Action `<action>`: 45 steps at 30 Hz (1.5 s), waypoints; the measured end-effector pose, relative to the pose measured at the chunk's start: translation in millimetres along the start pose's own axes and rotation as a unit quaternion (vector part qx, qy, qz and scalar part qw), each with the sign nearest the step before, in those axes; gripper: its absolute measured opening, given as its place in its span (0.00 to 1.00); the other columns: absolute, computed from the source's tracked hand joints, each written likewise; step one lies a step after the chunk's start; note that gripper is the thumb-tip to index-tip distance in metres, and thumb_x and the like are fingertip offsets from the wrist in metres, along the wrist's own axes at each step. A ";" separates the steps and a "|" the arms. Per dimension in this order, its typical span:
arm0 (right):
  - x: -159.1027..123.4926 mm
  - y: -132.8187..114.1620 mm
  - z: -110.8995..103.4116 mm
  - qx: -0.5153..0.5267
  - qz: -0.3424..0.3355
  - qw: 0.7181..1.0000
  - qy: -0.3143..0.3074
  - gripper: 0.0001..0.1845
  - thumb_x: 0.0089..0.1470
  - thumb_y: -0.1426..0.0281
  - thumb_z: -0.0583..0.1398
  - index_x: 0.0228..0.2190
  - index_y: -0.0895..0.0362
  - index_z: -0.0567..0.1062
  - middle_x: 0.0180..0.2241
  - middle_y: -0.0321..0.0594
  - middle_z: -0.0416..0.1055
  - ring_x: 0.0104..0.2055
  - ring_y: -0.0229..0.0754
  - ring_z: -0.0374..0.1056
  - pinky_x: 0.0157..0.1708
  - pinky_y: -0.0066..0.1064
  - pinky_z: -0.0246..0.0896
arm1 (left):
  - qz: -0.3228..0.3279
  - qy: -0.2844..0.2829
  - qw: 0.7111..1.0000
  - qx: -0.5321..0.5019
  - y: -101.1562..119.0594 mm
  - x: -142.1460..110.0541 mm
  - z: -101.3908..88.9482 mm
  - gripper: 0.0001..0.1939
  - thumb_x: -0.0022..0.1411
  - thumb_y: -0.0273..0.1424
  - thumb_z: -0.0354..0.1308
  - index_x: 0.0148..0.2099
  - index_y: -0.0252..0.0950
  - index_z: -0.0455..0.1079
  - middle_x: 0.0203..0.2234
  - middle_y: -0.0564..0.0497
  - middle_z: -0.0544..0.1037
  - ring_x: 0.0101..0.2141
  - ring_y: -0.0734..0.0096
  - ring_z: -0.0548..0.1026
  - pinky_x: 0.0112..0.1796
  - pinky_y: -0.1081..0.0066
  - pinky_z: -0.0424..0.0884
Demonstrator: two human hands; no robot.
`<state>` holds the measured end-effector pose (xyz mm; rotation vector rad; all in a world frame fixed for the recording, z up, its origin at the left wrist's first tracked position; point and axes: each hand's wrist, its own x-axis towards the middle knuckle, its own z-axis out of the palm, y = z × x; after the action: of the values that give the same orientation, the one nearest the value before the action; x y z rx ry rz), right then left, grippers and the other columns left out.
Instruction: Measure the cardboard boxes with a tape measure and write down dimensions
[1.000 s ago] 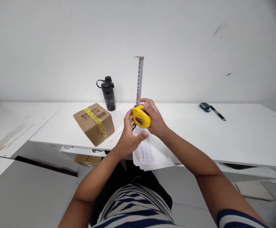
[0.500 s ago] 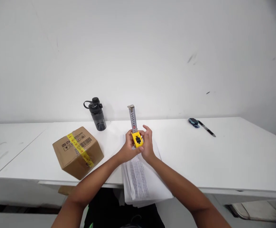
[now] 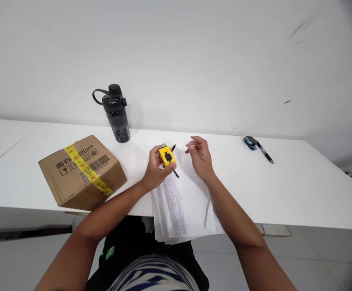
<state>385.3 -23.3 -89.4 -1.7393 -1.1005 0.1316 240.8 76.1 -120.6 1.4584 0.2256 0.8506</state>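
My left hand (image 3: 156, 171) grips a yellow tape measure (image 3: 167, 156) with a black lock button on top. Its metal blade is drawn in, with just the end hook showing at the front. To the right, my right hand (image 3: 200, 158) is raised with loosely bent fingers and holds nothing. Under both hands lies a stack of papers (image 3: 194, 210), one band of it densely printed or written. A dark pen (image 3: 176, 174) lies beneath the tape measure, partly covered by it.
On the left sits a brown cardboard box (image 3: 51, 173) sealed with yellow tape. Behind it a dark water bottle (image 3: 117, 119) stands near the wall. A small blue-black object (image 3: 250, 141) and a black marker-like pen (image 3: 265, 152) lie at the right of the white table (image 3: 297, 190).
The tape blade has gone back into its case. My right hand has come away from the tape measure to the right. The pen has come into sight, and the view has shifted.
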 end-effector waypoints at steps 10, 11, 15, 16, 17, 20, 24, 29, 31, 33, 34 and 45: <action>34.5 36.5 17.6 -0.461 -0.144 0.814 -0.323 0.23 0.65 0.72 0.47 0.60 0.59 0.64 0.45 0.54 0.73 0.44 0.51 0.70 0.43 0.39 0.52 | -0.009 0.042 0.997 0.060 0.1 6.2 -4.5 0.41 0.52 0.40 0.69 0.62 0.39 0.51 0.57 0.38 0.67 0.55 0.57 0.70 0.54 0.57 0.69; 39.2 36.8 19.6 -0.460 -0.151 0.811 -0.330 0.23 0.65 0.73 0.48 0.58 0.60 0.65 0.45 0.55 0.73 0.44 0.51 0.70 0.43 0.39 0.51 | -0.008 0.041 0.997 0.066 -0.3 6.1 -4.7 0.41 0.53 0.40 0.68 0.62 0.39 0.51 0.57 0.38 0.67 0.55 0.57 0.70 0.53 0.58 0.70; 61.4 34.4 29.6 -0.439 -0.158 0.820 -0.331 0.20 0.62 0.77 0.48 0.53 0.61 0.69 0.47 0.59 0.73 0.46 0.53 0.70 0.43 0.39 0.50 | 0.003 0.055 0.995 0.085 -3.4 7.6 -6.3 0.40 0.53 0.40 0.68 0.63 0.39 0.53 0.56 0.40 0.68 0.55 0.57 0.70 0.52 0.60 0.71; 66.6 33.6 31.5 -0.429 -0.156 0.828 -0.325 0.19 0.61 0.77 0.49 0.51 0.61 0.70 0.47 0.59 0.74 0.46 0.53 0.70 0.43 0.39 0.50 | 0.005 0.063 0.994 0.089 -3.8 8.1 -6.7 0.40 0.53 0.39 0.67 0.63 0.39 0.53 0.56 0.40 0.68 0.54 0.57 0.71 0.51 0.61 0.71; 71.1 32.9 32.1 -0.416 -0.151 0.839 -0.317 0.17 0.60 0.77 0.50 0.49 0.61 0.71 0.46 0.58 0.74 0.46 0.53 0.70 0.44 0.39 0.50 | 0.006 0.071 0.993 0.092 -3.9 8.4 -7.0 0.39 0.54 0.39 0.67 0.63 0.39 0.53 0.56 0.41 0.69 0.54 0.58 0.71 0.51 0.61 0.71; 75.8 33.0 21.3 -0.367 -0.120 0.884 -0.262 0.14 0.59 0.74 0.53 0.45 0.62 0.72 0.41 0.57 0.76 0.44 0.52 0.70 0.44 0.38 0.52 | 0.007 0.093 0.991 0.096 -2.9 8.4 -7.2 0.38 0.54 0.38 0.66 0.62 0.40 0.54 0.55 0.41 0.69 0.53 0.59 0.71 0.50 0.62 0.71; 50.6 35.3 -10.8 -0.269 -0.039 0.954 -0.130 0.17 0.63 0.61 0.47 0.45 0.58 0.68 0.36 0.47 0.75 0.38 0.47 0.69 0.39 0.36 0.56 | 0.001 0.107 0.990 0.093 -2.2 7.5 -6.1 0.38 0.54 0.38 0.67 0.63 0.40 0.55 0.54 0.42 0.70 0.51 0.60 0.72 0.49 0.64 0.71; -8.0 33.9 -13.1 -0.083 0.029 0.990 -0.107 0.28 0.64 0.49 0.38 0.33 0.53 0.67 0.22 0.33 0.64 0.26 0.41 0.63 0.28 0.31 0.58 | -0.011 0.122 0.985 0.121 -3.1 9.1 -5.3 0.39 0.53 0.38 0.68 0.63 0.41 0.56 0.54 0.43 0.70 0.51 0.59 0.72 0.50 0.62 0.71; -23.2 32.2 -2.3 -0.027 0.050 0.989 -0.137 0.26 0.64 0.50 0.40 0.34 0.52 0.68 0.20 0.31 0.63 0.23 0.40 0.62 0.26 0.30 0.58 | 0.017 0.135 0.978 0.155 -2.4 11.6 -7.4 0.39 0.52 0.38 0.68 0.63 0.41 0.56 0.55 0.43 0.68 0.54 0.57 0.70 0.53 0.60 0.69; -30.0 30.4 6.4 0.008 0.070 0.984 -0.163 0.25 0.63 0.50 0.44 0.31 0.53 0.69 0.20 0.33 0.65 0.23 0.39 0.62 0.26 0.31 0.59 | 0.057 0.159 0.967 0.190 -0.9 15.1 -11.4 0.40 0.52 0.38 0.69 0.64 0.41 0.57 0.57 0.43 0.66 0.57 0.55 0.68 0.57 0.58 0.65; -31.0 29.4 8.8 0.017 0.080 0.982 -0.171 0.25 0.63 0.50 0.46 0.28 0.53 0.70 0.21 0.34 0.66 0.24 0.39 0.62 0.27 0.31 0.59 | 0.074 0.173 0.961 0.201 -0.2 17.0 -13.7 0.40 0.52 0.37 0.69 0.64 0.41 0.57 0.58 0.43 0.66 0.58 0.54 0.66 0.58 0.58 0.64; -28.9 26.2 11.5 0.041 0.126 0.976 -0.172 0.22 0.55 0.54 0.58 0.17 0.54 0.65 0.22 0.37 0.72 0.27 0.41 0.67 0.29 0.33 0.60 | 0.055 0.128 0.965 0.224 -1.1 16.6 -14.5 0.38 0.55 0.39 0.67 0.64 0.46 0.55 0.57 0.46 0.67 0.54 0.56 0.70 0.52 0.58 0.71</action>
<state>378.3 -37.5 -126.9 -1.8166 -1.0940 0.6475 243.8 97.8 -117.9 1.7902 0.5645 1.1295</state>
